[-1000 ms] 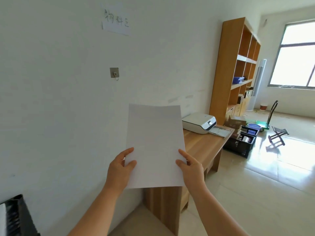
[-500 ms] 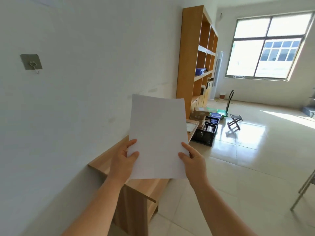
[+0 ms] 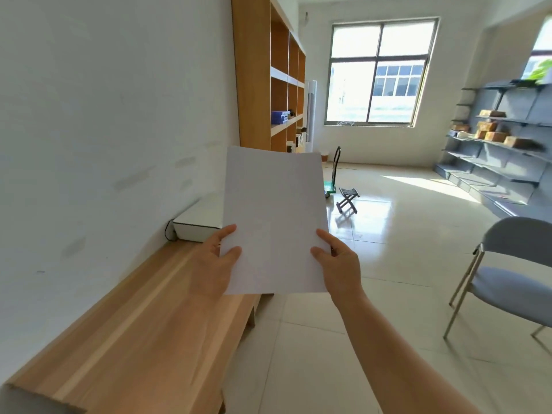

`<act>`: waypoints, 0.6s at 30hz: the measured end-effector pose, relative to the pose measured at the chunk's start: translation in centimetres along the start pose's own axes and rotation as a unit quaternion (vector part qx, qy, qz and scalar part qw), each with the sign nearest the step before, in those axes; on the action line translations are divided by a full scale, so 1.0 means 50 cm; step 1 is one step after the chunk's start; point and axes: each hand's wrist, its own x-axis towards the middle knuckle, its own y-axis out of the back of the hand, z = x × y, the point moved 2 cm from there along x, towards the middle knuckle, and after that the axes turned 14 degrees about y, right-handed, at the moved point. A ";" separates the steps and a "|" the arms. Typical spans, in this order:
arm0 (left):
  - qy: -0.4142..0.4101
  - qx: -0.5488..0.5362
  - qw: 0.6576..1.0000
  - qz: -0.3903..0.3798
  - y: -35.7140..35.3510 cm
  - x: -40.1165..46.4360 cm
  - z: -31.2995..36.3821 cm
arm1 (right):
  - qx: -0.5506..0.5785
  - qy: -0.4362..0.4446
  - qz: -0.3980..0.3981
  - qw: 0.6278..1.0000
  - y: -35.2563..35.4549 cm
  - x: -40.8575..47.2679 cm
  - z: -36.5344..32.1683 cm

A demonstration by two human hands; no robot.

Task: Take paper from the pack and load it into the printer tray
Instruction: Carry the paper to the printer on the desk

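I hold the paper [image 3: 273,222] upright in front of me, my left hand [image 3: 213,264] pinching its lower left edge and my right hand [image 3: 339,264] its lower right, thumbs on the near face. The sheet is blank, with no writing I can read. Behind it the white printer [image 3: 198,224] sits on the desk [image 3: 143,333] against the wall, partly hidden.
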 end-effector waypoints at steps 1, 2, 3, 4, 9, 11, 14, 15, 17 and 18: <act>0.001 0.000 1.000 -0.004 -0.029 0.024 -0.006 | 0.000 0.001 0.002 1.000 0.016 0.029 0.017; 0.004 0.001 1.000 -0.008 -0.060 0.047 -0.013 | 0.001 0.001 0.004 1.000 0.033 0.058 0.036; 0.009 0.003 1.000 -0.011 -0.091 0.072 -0.021 | 0.002 -0.001 0.005 1.000 0.051 0.088 0.054; 0.015 0.007 1.000 -0.014 -0.123 0.097 -0.027 | 0.003 -0.004 0.006 1.000 0.070 0.118 0.072; 0.009 0.038 0.999 -0.008 -0.289 0.222 -0.031 | 0.002 -0.012 0.001 1.000 0.160 0.283 0.144; 0.010 0.040 0.999 -0.003 -0.342 0.266 -0.034 | -0.001 -0.010 -0.005 1.000 0.187 0.350 0.169; 0.022 0.035 0.999 0.004 -0.398 0.335 -0.048 | -0.007 -0.009 -0.017 1.000 0.203 0.440 0.208; 0.027 0.037 0.999 0.008 -0.412 0.359 -0.052 | -0.007 -0.012 -0.020 1.000 0.203 0.467 0.223; 0.032 0.039 0.999 0.015 -0.435 0.412 -0.057 | -0.007 -0.016 -0.024 1.000 0.198 0.521 0.253; 0.032 0.037 0.999 0.016 -0.445 0.441 -0.059 | -0.006 -0.019 -0.026 0.999 0.193 0.550 0.269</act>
